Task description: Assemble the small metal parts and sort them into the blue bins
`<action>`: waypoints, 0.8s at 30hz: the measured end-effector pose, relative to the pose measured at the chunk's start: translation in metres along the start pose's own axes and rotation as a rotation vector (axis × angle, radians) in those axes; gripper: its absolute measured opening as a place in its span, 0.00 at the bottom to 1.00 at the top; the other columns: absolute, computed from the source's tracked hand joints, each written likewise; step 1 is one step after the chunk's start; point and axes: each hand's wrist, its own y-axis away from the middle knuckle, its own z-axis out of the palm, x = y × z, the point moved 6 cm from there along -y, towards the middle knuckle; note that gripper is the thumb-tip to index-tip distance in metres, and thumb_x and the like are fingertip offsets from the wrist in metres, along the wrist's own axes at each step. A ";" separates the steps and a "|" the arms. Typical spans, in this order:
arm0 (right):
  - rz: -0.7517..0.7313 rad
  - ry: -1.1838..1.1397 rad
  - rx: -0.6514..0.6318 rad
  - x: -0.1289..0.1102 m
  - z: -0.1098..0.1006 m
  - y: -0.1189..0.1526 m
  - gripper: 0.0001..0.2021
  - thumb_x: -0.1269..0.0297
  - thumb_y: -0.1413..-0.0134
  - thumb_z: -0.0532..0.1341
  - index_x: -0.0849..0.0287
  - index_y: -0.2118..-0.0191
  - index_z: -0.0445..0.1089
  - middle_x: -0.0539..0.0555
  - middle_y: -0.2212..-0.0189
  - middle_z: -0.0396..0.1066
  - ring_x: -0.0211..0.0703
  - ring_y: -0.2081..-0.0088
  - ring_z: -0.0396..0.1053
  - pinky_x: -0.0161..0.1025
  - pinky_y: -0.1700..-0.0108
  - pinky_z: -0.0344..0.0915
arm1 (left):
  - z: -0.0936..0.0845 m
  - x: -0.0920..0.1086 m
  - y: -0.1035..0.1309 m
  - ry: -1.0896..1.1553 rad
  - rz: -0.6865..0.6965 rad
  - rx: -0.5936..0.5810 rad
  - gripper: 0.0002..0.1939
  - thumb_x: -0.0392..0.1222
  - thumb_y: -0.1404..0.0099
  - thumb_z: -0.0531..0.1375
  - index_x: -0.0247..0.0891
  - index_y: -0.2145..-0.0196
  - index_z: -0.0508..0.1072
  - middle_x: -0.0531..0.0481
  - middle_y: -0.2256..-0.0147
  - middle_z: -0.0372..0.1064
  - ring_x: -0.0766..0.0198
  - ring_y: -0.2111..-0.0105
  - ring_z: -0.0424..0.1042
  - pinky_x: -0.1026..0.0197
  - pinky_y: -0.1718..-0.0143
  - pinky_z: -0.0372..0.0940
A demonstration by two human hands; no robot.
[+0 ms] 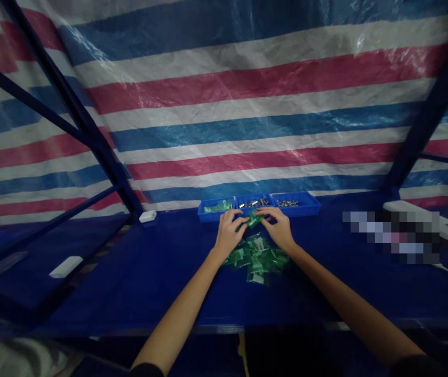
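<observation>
As translucent green plastic packets (258,256) lie heaped on the dark blue table (153,277), I hold a single small green plastic packet (252,219) between my left hand (229,229) and right hand (279,226), both pinched narrow. It sits just in front of three blue plastic trays (301,210).

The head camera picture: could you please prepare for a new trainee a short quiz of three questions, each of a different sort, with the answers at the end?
1. Open question: What do the left hand and the right hand hold between them?
2. Multiple choice: Which of the three blue trays holds greenish packets?
A) the left one
B) the middle one
C) the right one
3. True or false: The pile of green packets lies nearer to the person than the trays do.

Key:
1. A small green packet.
2. A.
3. True.
</observation>
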 end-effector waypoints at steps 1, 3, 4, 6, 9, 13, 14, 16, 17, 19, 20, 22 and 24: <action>0.009 -0.003 0.003 0.001 0.001 0.000 0.06 0.64 0.51 0.59 0.55 0.68 0.74 0.54 0.63 0.73 0.46 0.58 0.68 0.40 0.65 0.66 | 0.000 0.001 -0.001 0.003 0.006 0.007 0.07 0.39 0.38 0.56 0.41 0.64 0.74 0.48 0.58 0.66 0.60 0.55 0.64 0.56 0.55 0.57; 0.048 -0.024 -0.001 0.004 0.003 0.000 0.08 0.62 0.51 0.59 0.56 0.64 0.73 0.55 0.64 0.73 0.45 0.61 0.69 0.38 0.67 0.66 | -0.003 0.001 -0.002 0.000 0.001 0.037 0.07 0.39 0.38 0.56 0.41 0.65 0.73 0.48 0.60 0.67 0.61 0.56 0.65 0.57 0.56 0.56; 0.078 -0.044 -0.009 0.006 0.004 0.000 0.10 0.61 0.51 0.59 0.57 0.62 0.72 0.55 0.65 0.73 0.44 0.62 0.69 0.36 0.69 0.65 | -0.005 -0.002 -0.004 -0.009 -0.020 0.064 0.06 0.40 0.38 0.56 0.41 0.66 0.73 0.49 0.61 0.67 0.62 0.57 0.65 0.57 0.56 0.56; 0.141 -0.088 -0.026 0.011 0.006 0.000 0.15 0.59 0.50 0.59 0.58 0.57 0.69 0.55 0.67 0.72 0.42 0.66 0.70 0.34 0.72 0.64 | -0.013 -0.015 -0.006 -0.042 -0.108 0.148 0.07 0.42 0.38 0.56 0.40 0.69 0.73 0.49 0.63 0.69 0.62 0.60 0.66 0.57 0.57 0.56; 0.193 -0.104 -0.030 0.014 0.008 0.001 0.17 0.59 0.51 0.59 0.59 0.54 0.67 0.54 0.71 0.71 0.41 0.69 0.69 0.32 0.74 0.62 | -0.030 -0.051 -0.002 -0.097 -0.344 0.311 0.10 0.44 0.37 0.54 0.38 0.71 0.72 0.48 0.68 0.69 0.61 0.64 0.66 0.58 0.59 0.57; 0.216 -0.081 -0.022 0.016 0.009 0.004 0.16 0.59 0.52 0.60 0.60 0.58 0.69 0.53 0.72 0.70 0.39 0.71 0.67 0.32 0.75 0.61 | -0.049 -0.111 0.019 -0.123 -0.715 0.447 0.11 0.41 0.36 0.51 0.36 0.66 0.72 0.46 0.67 0.70 0.59 0.64 0.67 0.58 0.59 0.59; 0.221 -0.079 -0.027 0.016 0.010 0.004 0.15 0.59 0.52 0.60 0.60 0.58 0.69 0.53 0.73 0.70 0.38 0.72 0.66 0.32 0.75 0.61 | -0.051 -0.123 0.024 -0.143 -0.801 0.440 0.10 0.40 0.37 0.51 0.36 0.65 0.72 0.45 0.66 0.70 0.58 0.62 0.67 0.56 0.58 0.59; 0.230 -0.082 -0.040 0.016 0.012 0.005 0.14 0.59 0.53 0.60 0.61 0.60 0.69 0.54 0.73 0.70 0.38 0.73 0.66 0.32 0.76 0.61 | -0.053 -0.140 0.033 -0.195 -0.903 0.395 0.10 0.40 0.38 0.53 0.36 0.64 0.72 0.43 0.62 0.69 0.54 0.57 0.65 0.53 0.55 0.58; 0.233 -0.084 -0.047 0.015 0.012 0.005 0.14 0.59 0.53 0.60 0.61 0.60 0.70 0.54 0.73 0.70 0.38 0.73 0.65 0.32 0.76 0.60 | -0.052 -0.146 0.035 -0.213 -0.927 0.370 0.11 0.41 0.39 0.53 0.36 0.63 0.73 0.42 0.59 0.68 0.53 0.55 0.64 0.51 0.53 0.58; 0.232 -0.082 -0.060 0.015 0.013 0.005 0.14 0.59 0.53 0.59 0.61 0.61 0.70 0.54 0.73 0.70 0.37 0.73 0.65 0.32 0.77 0.60 | -0.049 -0.153 0.037 -0.233 -0.933 0.327 0.11 0.43 0.39 0.54 0.37 0.64 0.73 0.42 0.57 0.66 0.51 0.53 0.62 0.48 0.52 0.57; 0.230 -0.076 -0.063 0.014 0.013 0.004 0.13 0.59 0.53 0.59 0.61 0.62 0.70 0.54 0.73 0.70 0.38 0.73 0.65 0.32 0.77 0.60 | -0.047 -0.154 0.036 -0.238 -0.922 0.311 0.11 0.44 0.39 0.54 0.38 0.64 0.73 0.42 0.56 0.66 0.51 0.53 0.62 0.48 0.52 0.57; 0.227 -0.064 -0.068 0.013 0.013 0.004 0.12 0.59 0.53 0.59 0.61 0.63 0.71 0.54 0.73 0.71 0.38 0.73 0.66 0.32 0.76 0.60 | -0.043 -0.154 0.034 -0.247 -0.875 0.287 0.11 0.44 0.39 0.54 0.38 0.64 0.74 0.42 0.56 0.65 0.51 0.53 0.62 0.48 0.52 0.58; 0.224 -0.058 -0.076 0.012 0.014 0.004 0.11 0.60 0.53 0.59 0.61 0.65 0.71 0.54 0.73 0.71 0.38 0.73 0.66 0.32 0.76 0.61 | -0.037 -0.153 0.031 -0.256 -0.807 0.265 0.11 0.44 0.39 0.54 0.39 0.63 0.74 0.42 0.57 0.66 0.52 0.54 0.62 0.49 0.53 0.58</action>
